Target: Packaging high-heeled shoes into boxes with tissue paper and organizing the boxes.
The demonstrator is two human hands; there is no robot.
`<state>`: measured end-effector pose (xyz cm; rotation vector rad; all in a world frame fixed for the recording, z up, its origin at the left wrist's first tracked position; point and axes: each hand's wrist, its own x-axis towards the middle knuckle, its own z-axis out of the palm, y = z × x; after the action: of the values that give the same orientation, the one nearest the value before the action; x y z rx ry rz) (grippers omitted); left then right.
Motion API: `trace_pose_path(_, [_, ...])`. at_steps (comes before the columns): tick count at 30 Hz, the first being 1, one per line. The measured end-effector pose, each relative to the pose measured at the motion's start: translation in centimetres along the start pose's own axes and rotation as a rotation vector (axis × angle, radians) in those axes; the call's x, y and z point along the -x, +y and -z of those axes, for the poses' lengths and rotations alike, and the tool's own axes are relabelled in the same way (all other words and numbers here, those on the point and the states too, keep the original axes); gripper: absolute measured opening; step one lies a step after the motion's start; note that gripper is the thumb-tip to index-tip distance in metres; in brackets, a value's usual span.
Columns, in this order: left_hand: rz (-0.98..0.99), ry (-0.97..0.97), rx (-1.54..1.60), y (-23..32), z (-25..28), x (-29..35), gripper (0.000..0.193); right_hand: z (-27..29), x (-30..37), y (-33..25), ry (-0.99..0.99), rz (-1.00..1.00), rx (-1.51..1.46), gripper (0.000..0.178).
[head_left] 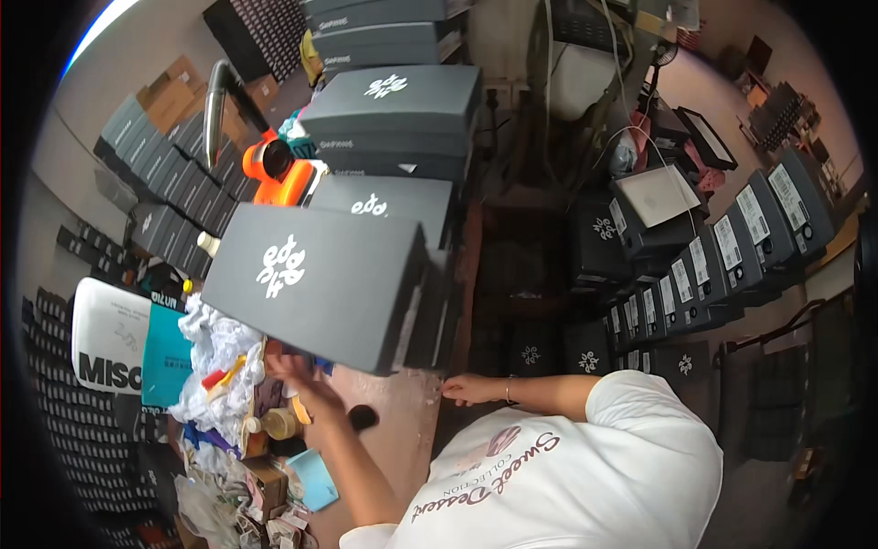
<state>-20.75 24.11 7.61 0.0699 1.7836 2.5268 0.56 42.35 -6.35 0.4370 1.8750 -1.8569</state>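
My left hand reaches over the table beside a heap of crumpled white paper, just below the front edge of a dark grey shoebox. Its fingers look apart, though they are small and partly blurred, and I see nothing held in them. That lidded shoebox sits tilted in view, with a white printed mark on top. At the table's right edge is my right hand, its fingers curled together with nothing visible in them. Near my left forearm stand a bottle of yellowish liquid and a small round black object.
More grey shoeboxes are stacked at the far end of the table. An orange tool with a clear tube stands beside them. To the right, a long row of labelled shoeboxes lines the floor. A light blue piece lies near left.
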Motion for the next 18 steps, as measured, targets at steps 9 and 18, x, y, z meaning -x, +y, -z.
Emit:
trace_pose_path(9, [-0.059, -0.259, -0.039, 12.9, -6.0, -14.9, 0.053, 6.8, 9.3, 1.1, 0.244, 0.144, -0.424, 0.045])
trace_pose_path(18, [-0.279, -0.162, -0.214, 9.7, -0.7, -16.2, 0.045, 7.3, 10.1, -7.3, 0.111, 0.614, -0.278, 0.051])
